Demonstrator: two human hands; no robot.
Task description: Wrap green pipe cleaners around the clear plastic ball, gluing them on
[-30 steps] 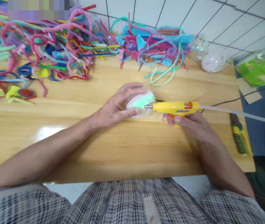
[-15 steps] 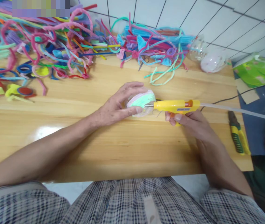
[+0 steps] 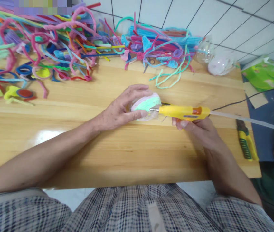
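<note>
The left hand [image 3: 119, 111] covers the rear of the ball [image 3: 147, 103], so that part of its surface is hidden; the handle of the yellow glue gun [image 3: 179, 111] is largely concealed by the right hand [image 3: 197, 129]. The translucent glue stick [image 3: 252, 121] extends from the rear of the gun and is cut off at the right edge of the view. A pixelated block [image 3: 42, 6] masks part of the pile of fuzzy stems [image 3: 61, 35] at upper left. The gun body carries a small dark label [image 3: 190, 116] (its print is too small to read). The ball is rounded, with a clear glossy outer surface, a bright mint-green band and pale lilac areas. It is located at the middle of the wooden table [image 3: 127, 154], between the two hands. The left hand is clasped around it, thumb on the near side and fingers over the far side. The right hand, apart from the left, grips the gun. The metal nozzle [image 3: 154, 109] points at the green band; whether its tip makes contact cannot be determined.
</note>
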